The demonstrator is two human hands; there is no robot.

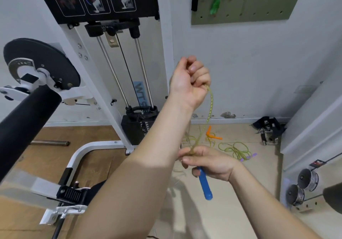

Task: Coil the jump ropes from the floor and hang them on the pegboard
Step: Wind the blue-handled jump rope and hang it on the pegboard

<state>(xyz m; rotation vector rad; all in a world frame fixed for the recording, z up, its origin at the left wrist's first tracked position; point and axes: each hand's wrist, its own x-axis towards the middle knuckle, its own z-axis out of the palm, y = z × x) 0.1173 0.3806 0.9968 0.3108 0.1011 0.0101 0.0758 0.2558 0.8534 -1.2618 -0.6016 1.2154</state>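
My left hand (190, 79) is raised in a fist, shut on the yellow-green cord of a jump rope (210, 105). The cord runs down to my right hand (209, 162), which grips it together with the rope's blue handle (204, 184); the handle points down. On the floor behind lie a rope with orange handles (212, 135) and a loosely tangled rope with purple handles (235, 149). The olive pegboard (259, 7) hangs on the wall at the top right, with a green-handled rope (215, 3) on it.
A white cable weight machine (118, 68) with a black weight stack stands at the left, its black padded arm (24, 120) jutting toward me. Black straps with metal clips (268, 129) lie by the wall. A white rack with small weights (305, 185) is at the right.
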